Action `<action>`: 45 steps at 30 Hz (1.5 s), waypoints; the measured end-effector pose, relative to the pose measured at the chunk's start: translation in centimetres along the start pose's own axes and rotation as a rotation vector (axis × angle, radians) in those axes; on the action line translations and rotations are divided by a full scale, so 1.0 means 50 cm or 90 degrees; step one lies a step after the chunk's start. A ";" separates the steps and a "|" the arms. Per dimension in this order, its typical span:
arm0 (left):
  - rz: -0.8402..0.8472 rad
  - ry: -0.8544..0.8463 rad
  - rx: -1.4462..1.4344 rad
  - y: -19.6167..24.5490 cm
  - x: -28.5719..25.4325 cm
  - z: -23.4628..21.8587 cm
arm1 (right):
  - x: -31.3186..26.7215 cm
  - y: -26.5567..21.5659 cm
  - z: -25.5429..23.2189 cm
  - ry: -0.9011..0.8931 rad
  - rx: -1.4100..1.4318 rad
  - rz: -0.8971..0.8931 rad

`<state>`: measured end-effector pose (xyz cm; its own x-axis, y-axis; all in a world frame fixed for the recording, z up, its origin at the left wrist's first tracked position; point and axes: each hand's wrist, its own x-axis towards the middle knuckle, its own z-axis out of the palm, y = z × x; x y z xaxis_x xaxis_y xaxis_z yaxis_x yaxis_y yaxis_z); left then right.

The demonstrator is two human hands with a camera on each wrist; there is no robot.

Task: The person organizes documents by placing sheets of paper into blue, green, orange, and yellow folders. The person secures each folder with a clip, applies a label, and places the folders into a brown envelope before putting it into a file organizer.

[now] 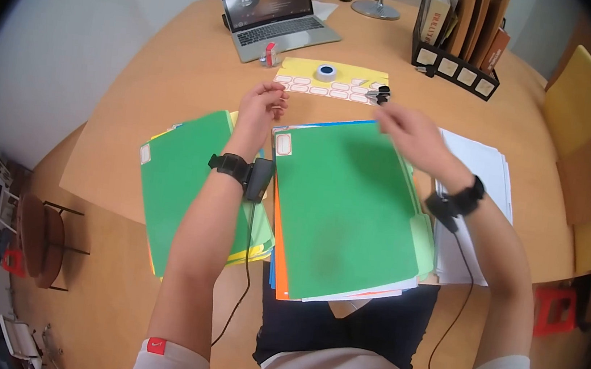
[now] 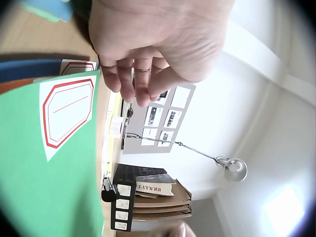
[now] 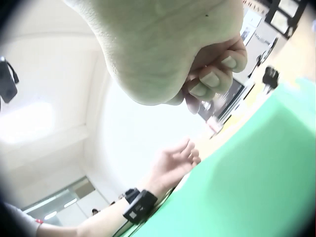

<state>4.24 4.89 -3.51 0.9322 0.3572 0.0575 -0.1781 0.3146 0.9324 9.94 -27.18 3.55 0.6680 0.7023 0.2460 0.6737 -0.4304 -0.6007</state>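
Observation:
A green folder (image 1: pixel 340 211) with a red-bordered label (image 1: pixel 283 144) tops the middle stack in front of me. My left hand (image 1: pixel 262 104) is above the table near the stack's upper left corner, its fingers (image 2: pixel 143 91) loosely bent around nothing. Over the stack's upper right corner is my right hand (image 1: pixel 410 136), slightly blurred. Its fingers (image 3: pixel 212 81) curl inward in the right wrist view, with no object showing in them. Just past that hand, black clips (image 1: pixel 379 94) lie on a yellow sheet (image 1: pixel 301 68) with red-bordered labels and a white tape roll (image 1: pixel 326 72).
Another stack with a green folder (image 1: pixel 187 172) lies to the left, and white papers (image 1: pixel 479 205) to the right. A laptop (image 1: pixel 278 18), a lamp base (image 1: pixel 375 9) and a black file rack (image 1: pixel 462 68) stand behind. Cables hang from both wrist cameras.

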 end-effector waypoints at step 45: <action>-0.037 -0.006 0.652 0.454 -0.217 -0.385 | -0.202 0.359 -0.119 0.349 0.288 0.277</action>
<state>-15.97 25.08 10.14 0.9342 0.3566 0.0013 0.2175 -0.5728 0.7903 17.16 -45.37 -5.20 0.9773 0.1003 0.1864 0.2060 -0.2480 -0.9466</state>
